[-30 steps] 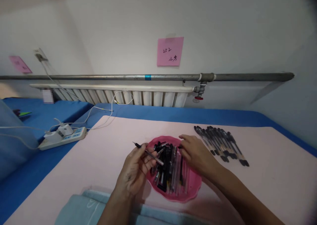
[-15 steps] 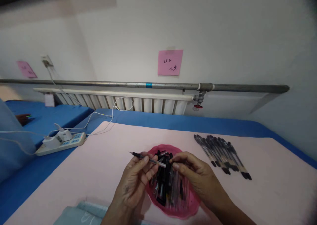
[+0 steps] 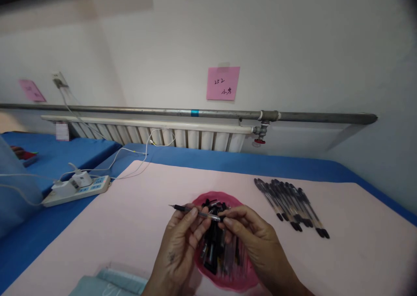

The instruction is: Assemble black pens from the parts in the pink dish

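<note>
Between the thumb and fingers of my left hand (image 3: 182, 235) lies a gel pen (image 3: 200, 212), its bare tip pointing left. It has a black grip and a clear barrel. My right hand (image 3: 250, 231) pinches a small black end plug (image 3: 222, 218) against the pen's rear end. Below both hands is a pink scalloped basket (image 3: 228, 284), partly covered by them. Inside it are black pen parts (image 3: 211, 248) and clear barrels (image 3: 232, 257). To the right, several assembled pens (image 3: 289, 202) lie side by side on the pink sheet.
The pink sheet (image 3: 146, 217) covers a blue table (image 3: 234, 160). A power strip (image 3: 78, 191) with plugs and white cables sits at the left. A folded light-blue cloth (image 3: 104, 285) lies at the front. A radiator (image 3: 182, 136) and pipe run along the wall. Another person's hand (image 3: 18, 152) shows far left.
My right hand has brought the black plug onto the pen's rear end, closing the small gap there. My left hand still holds the pen. The view has shifted slightly.
</note>
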Demonstrator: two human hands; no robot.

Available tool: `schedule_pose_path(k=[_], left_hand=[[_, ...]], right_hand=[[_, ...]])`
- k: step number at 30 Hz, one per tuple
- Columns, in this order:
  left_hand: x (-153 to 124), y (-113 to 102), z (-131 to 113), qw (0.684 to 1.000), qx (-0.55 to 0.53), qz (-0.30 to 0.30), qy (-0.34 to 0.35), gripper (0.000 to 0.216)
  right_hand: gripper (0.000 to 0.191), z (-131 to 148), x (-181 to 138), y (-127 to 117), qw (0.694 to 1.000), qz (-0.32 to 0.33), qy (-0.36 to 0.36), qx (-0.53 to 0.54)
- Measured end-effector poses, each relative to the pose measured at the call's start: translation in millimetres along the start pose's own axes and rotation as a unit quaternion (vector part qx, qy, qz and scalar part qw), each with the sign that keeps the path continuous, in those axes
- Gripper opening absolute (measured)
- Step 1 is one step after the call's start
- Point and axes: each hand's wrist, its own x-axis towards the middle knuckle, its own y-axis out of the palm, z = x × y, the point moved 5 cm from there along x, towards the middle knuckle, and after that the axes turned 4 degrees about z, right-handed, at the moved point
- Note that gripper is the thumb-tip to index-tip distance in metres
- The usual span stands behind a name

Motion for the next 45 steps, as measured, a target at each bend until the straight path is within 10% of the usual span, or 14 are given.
schedule_pose_path(k=[12, 18, 28, 45], left_hand=[[-1.4, -0.7, 9.9, 1.0, 0.002, -0.029, -0.008, 0.007], [-2.2, 2.1, 9.1, 0.999, 0.029, 0.003, -0.02, 0.007], [-0.8, -0.8, 8.1, 0.999, 0.048, 0.008, -0.024, 0.01], [0.5, -1.3, 7.6, 0.995, 0.099, 0.009, -0.02, 0.014]], right_hand=[[0.018, 15.2, -7.2, -0.3, 0.897, 0.046, -0.293, -0.328], [0.016, 16.2, -1.4, 0.5, 0.928, 0.074, -0.189, -0.313], [0.026, 12.4, -0.3, 6.7, 0.831, 0.172, -0.222, -0.48], [0.006, 19.6, -2.5, 7.6, 0.823, 0.202, -0.233, -0.477]])
